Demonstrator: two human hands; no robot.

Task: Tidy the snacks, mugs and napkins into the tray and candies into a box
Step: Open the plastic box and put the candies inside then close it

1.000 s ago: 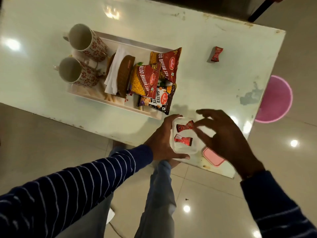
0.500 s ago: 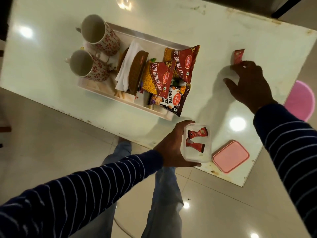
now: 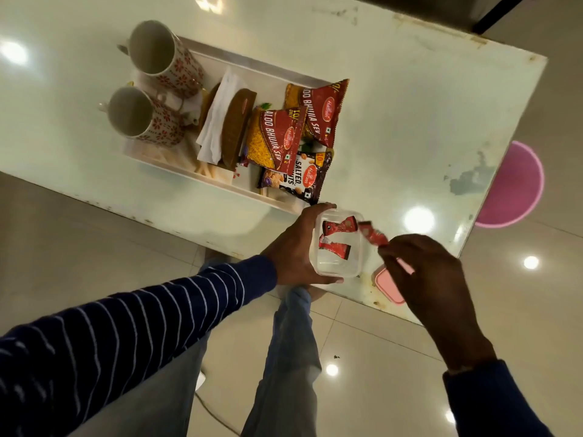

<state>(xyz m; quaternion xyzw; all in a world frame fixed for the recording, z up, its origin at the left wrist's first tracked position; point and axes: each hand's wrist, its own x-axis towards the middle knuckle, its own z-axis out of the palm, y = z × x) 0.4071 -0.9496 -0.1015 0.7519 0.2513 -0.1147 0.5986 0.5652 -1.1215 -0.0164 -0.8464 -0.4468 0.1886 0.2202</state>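
Change since the earlier frames: the right hand (image 3: 432,272) has been brought back from the far right of the table (image 3: 410,99), where the last loose candy lay; that candy (image 3: 373,234) is now carried at its fingertips, and no other candy is seen left on the bare table.
Right hand: pinched on the near-right end of the candy, held in the air just right of the box (image 3: 337,244).
Left hand: the left hand (image 3: 296,247) is wrapped around the box's left wall, steadying it at the near table edge.
Candy axis: the long axis runs from the fingers up and left, its free end touching or just over the box's right rim; which of the two cannot be told.
Key relation: the open box lies immediately left of the grip, so a short leftward carry and release is judged enough.
Box contents: two red candies already inside.
Lid: the pink lid (image 3: 389,287) lies near right, partly hidden by the right hand.
Tray: the tray (image 3: 217,181), further left, holds two mugs (image 3: 148,89), napkins (image 3: 217,121) and snack packets (image 3: 284,134).
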